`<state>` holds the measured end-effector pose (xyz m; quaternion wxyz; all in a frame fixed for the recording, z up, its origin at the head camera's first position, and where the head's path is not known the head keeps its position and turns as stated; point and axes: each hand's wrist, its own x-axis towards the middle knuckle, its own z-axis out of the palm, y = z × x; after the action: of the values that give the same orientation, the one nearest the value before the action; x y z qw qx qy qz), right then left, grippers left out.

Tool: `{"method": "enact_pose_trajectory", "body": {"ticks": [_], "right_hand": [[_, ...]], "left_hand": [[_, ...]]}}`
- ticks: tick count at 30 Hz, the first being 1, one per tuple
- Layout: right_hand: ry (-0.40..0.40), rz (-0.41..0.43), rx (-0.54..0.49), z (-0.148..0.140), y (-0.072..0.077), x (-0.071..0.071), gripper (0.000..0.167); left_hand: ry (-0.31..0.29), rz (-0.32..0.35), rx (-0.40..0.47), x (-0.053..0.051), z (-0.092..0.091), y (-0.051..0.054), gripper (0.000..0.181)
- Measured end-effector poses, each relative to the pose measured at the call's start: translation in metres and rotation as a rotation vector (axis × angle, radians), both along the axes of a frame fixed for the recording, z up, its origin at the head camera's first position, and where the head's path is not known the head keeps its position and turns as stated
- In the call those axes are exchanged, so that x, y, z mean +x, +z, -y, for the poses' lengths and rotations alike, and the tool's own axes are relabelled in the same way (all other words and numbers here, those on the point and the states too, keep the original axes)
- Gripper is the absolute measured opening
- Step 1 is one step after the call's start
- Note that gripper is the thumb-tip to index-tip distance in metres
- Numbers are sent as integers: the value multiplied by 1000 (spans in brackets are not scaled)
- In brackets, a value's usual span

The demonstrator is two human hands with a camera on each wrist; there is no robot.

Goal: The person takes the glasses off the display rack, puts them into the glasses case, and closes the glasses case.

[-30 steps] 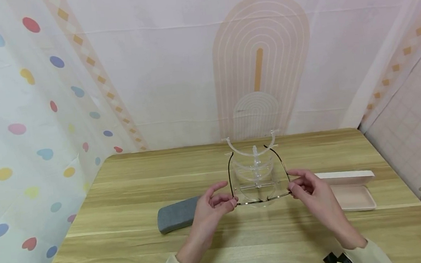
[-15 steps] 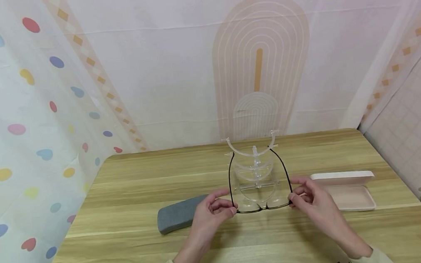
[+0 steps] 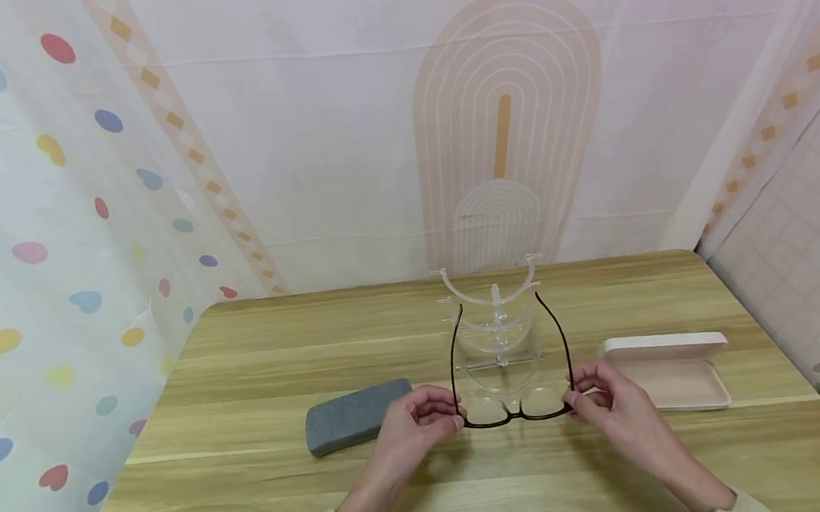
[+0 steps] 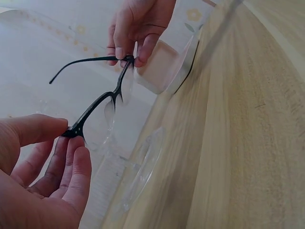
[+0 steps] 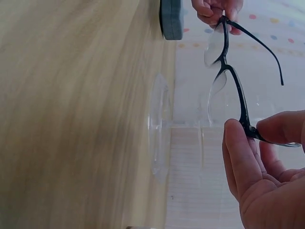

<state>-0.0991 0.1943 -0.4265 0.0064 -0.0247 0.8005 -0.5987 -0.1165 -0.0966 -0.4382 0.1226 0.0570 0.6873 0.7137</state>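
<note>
Black-framed glasses (image 3: 515, 416) are held level between both hands in the head view, temples unfolded and pointing away. My left hand (image 3: 411, 439) pinches the left hinge corner; my right hand (image 3: 625, 416) pinches the right one. Thumb and fingers grip the frame (image 4: 97, 102) in the left wrist view, and likewise the frame (image 5: 238, 90) in the right wrist view. Behind the lenses stands a clear display stand (image 3: 499, 321) with curved tiers, partly seen between the temples. No contact between glasses and stand can be made out.
A grey glasses case (image 3: 354, 417) lies closed beside the left hand. An open pale pink case (image 3: 685, 385) lies beyond the right hand. The wooden table (image 3: 254, 481) ends at a patterned curtain (image 3: 343, 156) behind and at the left.
The glasses have moved toward the person, away from the stand, and tilted so the lenses show more. Both hands have moved slightly the same way, keeping their pinch.
</note>
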Motion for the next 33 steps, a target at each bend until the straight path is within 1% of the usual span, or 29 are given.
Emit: {"method": "enact_pose_trajectory", "body": {"ticks": [4, 8, 11, 13, 16, 19, 21, 24, 26, 30, 33], "right_hand": [[-14, -25, 43, 1, 3, 1, 23], [-28, -63, 53, 3, 8, 2, 18], [-39, -106, 51, 4, 10, 3, 17], [-51, -158, 50, 6, 10, 4, 16], [-65, -262, 28, 8, 10, 4, 18], [-72, -364, -15, 11, 9, 4, 25], [-73, -411, -45, 12, 9, 4, 31], [-72, -457, -90, 14, 9, 3, 36], [-76, -479, -100, 15, 10, 3, 37], [-83, -524, -112, 16, 11, 1, 36], [-74, -559, -128, 17, 11, 0, 34]], "left_hand": [[14, -1, -8, 0, -1, 2, 27], [52, -11, 4, 0, -3, 4, 25], [88, -46, 19, 0, -5, 7, 26], [116, -68, 32, 0, -7, 8, 27], [151, -92, 54, 1, -9, 11, 28], [171, -98, 73, 0, -11, 14, 29], [182, -110, 84, 0, -12, 15, 28], [201, -124, 107, 1, -13, 18, 28], [213, -138, 119, 1, -14, 19, 26], [226, -151, 144, 2, -16, 21, 26], [227, -158, 165, 2, -16, 21, 29]]}}
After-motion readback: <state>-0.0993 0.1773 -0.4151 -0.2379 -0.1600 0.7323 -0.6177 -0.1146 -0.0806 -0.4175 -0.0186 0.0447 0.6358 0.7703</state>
